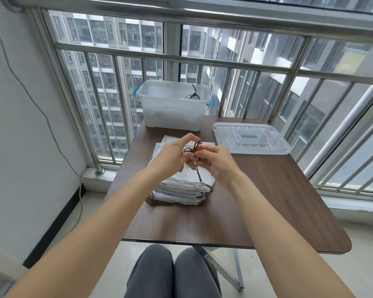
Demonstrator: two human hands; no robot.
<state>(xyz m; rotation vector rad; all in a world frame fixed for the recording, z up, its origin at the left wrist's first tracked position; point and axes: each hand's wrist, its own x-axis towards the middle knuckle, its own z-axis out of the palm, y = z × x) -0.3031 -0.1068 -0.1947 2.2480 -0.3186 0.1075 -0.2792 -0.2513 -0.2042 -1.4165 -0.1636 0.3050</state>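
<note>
High-rise flat balcony: railing (181,59), neighbouring towers (108,67).

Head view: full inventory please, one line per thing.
cord: one, dark, raised over the stack and running down to it
stack of cloth pieces: one, white, mid table; piece count unclear
bin: one, clear with blue latches, far table edge
second cord: one, dark, inside the bin
lid: one, clear, on the table right of the bin
table: one, brown wood
railing: one, steel, behind the table
legs: two, grey trousers, under the table's near edge
left hand, right hand: two, bare, both pinch the cord
</note>
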